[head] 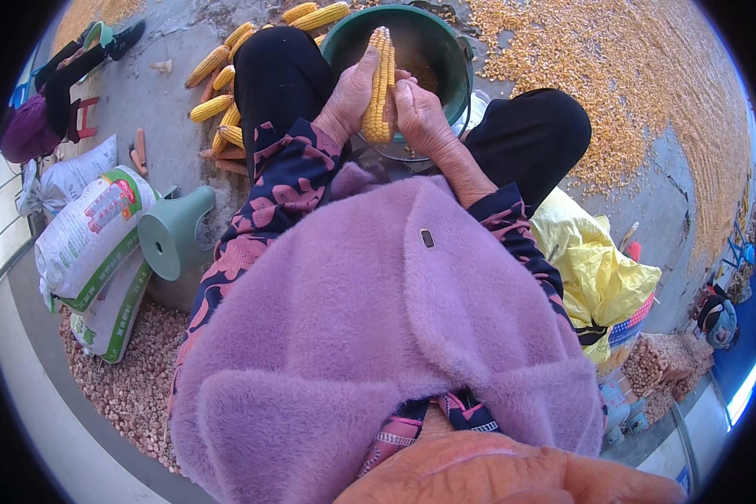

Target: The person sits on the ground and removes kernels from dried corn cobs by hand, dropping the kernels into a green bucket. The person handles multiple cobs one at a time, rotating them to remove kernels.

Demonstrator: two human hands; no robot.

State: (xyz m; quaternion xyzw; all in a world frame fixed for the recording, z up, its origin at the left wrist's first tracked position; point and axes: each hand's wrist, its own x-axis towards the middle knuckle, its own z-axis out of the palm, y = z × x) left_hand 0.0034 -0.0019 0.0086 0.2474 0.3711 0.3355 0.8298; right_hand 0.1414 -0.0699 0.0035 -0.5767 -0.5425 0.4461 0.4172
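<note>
An ear of dried yellow corn (378,94) stands nearly upright between my hands, over the near side of a green bucket (457,60). My left hand (349,94) grips it from the left, thumb laid along the kernels. On its right side a strip of cob shows bare of kernels. My right hand (425,113) is curled against that side, thumb up and fingers partly hidden behind the ear. Inside the bucket, brownish loose matter lies at the bottom, too shaded to name. The bucket's wire handle hangs down on the near side.
Several corn ears (211,107) and bare cobs lie left of my knee. Loose kernels (605,82) cover the floor at right. Filled sacks (94,233) and a green plastic stool (170,233) stand at left, a yellow bag (598,264) at right. Another person (38,126) sits at far left.
</note>
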